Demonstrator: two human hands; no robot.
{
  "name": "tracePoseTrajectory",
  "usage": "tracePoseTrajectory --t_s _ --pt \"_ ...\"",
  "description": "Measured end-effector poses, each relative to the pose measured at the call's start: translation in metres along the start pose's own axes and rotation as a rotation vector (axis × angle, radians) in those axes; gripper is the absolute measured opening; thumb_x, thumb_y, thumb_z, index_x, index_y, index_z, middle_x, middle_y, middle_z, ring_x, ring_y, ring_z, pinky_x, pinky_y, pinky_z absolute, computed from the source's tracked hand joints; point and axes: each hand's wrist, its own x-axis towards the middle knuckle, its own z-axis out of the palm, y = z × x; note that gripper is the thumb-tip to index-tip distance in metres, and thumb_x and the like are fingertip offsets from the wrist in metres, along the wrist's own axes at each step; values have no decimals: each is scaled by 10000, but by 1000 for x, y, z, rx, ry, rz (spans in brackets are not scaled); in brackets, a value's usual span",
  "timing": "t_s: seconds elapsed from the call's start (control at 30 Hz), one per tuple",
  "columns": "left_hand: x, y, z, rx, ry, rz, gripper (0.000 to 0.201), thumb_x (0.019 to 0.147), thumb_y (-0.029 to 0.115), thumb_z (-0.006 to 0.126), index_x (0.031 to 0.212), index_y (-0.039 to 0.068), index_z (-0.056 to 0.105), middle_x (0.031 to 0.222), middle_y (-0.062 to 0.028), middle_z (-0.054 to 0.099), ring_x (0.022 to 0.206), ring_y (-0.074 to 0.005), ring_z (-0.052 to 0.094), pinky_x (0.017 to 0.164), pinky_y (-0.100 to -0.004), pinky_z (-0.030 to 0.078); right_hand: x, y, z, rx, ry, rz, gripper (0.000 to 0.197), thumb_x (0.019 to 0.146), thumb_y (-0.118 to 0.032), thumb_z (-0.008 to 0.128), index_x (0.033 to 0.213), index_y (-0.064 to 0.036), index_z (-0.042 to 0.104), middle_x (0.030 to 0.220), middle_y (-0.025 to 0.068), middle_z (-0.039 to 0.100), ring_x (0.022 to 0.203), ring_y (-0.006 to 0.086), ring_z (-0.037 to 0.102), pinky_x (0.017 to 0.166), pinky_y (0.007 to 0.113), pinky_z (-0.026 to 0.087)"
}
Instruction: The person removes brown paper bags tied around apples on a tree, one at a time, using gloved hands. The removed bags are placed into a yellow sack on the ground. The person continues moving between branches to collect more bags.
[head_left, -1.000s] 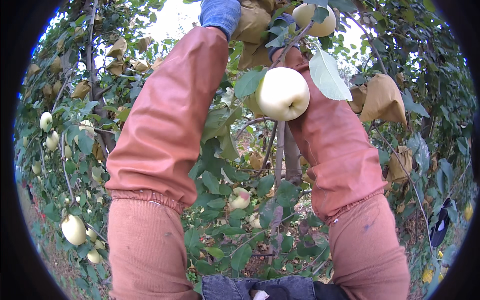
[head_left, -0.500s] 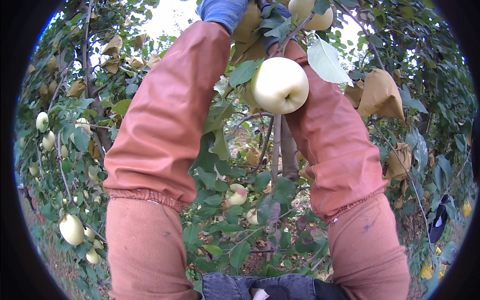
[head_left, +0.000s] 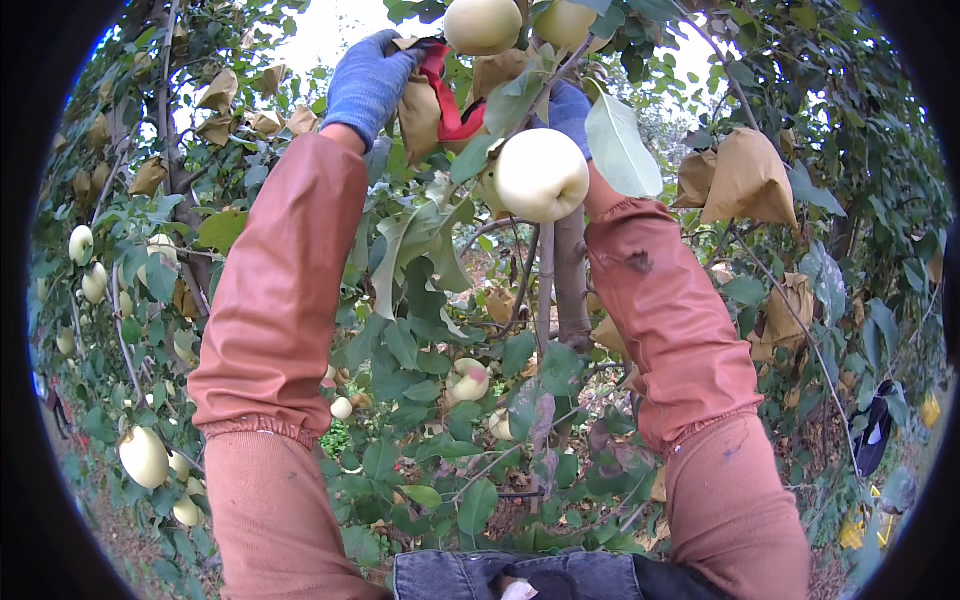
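Up among the branches, my left hand (head_left: 368, 85) in a blue knit glove pinches the edge of a brown paper fruit bag (head_left: 420, 118). The bag is pulled apart, and its red inner lining (head_left: 440, 95) shows between my hands. My right hand (head_left: 570, 112), also gloved in blue, is raised behind leaves and a branch; its fingers are hidden. A pale apple (head_left: 543, 175) hangs just below my right hand. Another pale apple (head_left: 483, 25) hangs above the lining, with a third apple (head_left: 565, 22) beside it, partly behind leaves.
A thin branch (head_left: 570, 70) and a large leaf (head_left: 622, 145) cross in front of my right hand. Brown bags (head_left: 750, 180) hang at right. More pale apples (head_left: 143, 458) hang at left. A trunk (head_left: 571, 270) stands behind, with leafy twigs low in the middle.
My left hand has moved left and down, drawing the bag apart so its red lining now shows. My right forearm has dropped a little. The apple above the lining is now in fuller view.
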Motion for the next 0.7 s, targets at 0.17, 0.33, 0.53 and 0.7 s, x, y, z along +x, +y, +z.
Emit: tracePoseTrajectory --t_s 0.17,0.33,0.53,0.7 --pt "-61 21 16 241 -190 29 440 793 422 723 1087 95 688 980 -145 703 901 -321 673 805 -398 516 -32 -11 7 -51 -171 -204 280 809 -172 635 1023 3 588 985 158 616 935 282 592 859 402 480" --pt "-51 3 48 -308 -407 24 461 775 347 780 1032 -26 691 891 -108 707 786 -153 631 737 -302 513 -43 -69 -20 311 -388 -50 365 926 -96 570 1282 -31 531 1251 109 596 1165 203 553 1000 337 444" --pt "-33 23 74 -427 -125 -68 425 856 291 686 1173 11 637 999 -133 705 895 -234 663 825 -329 506 -16 -40 -92 200 -39 384 329 882 -98 651 1195 -20 588 1133 91 649 1005 169 622 834 304 512" --pt "8 19 102 -423 -112 -126 489 854 408 646 1199 61 628 1049 -147 699 945 -267 672 829 -355 510 14 -50 -99 404 -34 327 291 914 -79 606 1201 -38 603 1054 82 678 871 153 651 761 270 531"
